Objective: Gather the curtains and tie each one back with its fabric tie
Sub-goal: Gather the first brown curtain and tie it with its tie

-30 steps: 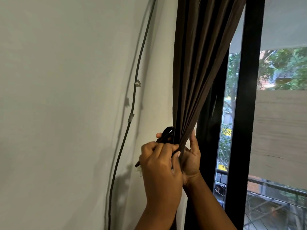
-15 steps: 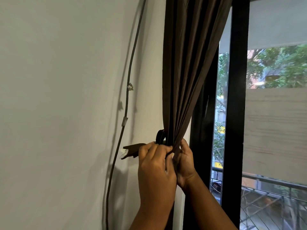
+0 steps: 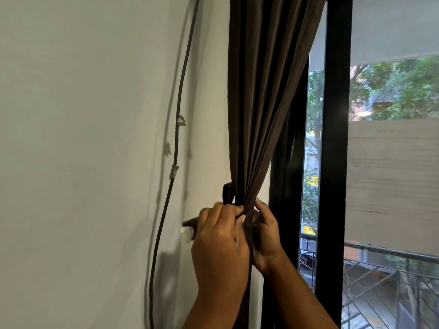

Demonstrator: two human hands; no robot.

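Observation:
A dark brown curtain hangs gathered into tight folds between the white wall and the black window frame. My left hand grips the matching fabric tie at the bunched waist; one end of the tie, with a white tip, sticks out left toward the wall. A dark loop of the tie stands up just above my left knuckles. My right hand curls round the gathered curtain from the right, its fingers pinching the bunch. The curtain below the hands is hidden by my arms.
A dark cable runs down the white wall, held by small clips. The black window frame stands right of the curtain, with frosted glass and a balcony railing beyond it.
The tie's free end has swung from pointing down-left to sticking out level toward the wall. Both hands keep their hold at the gathered waist.

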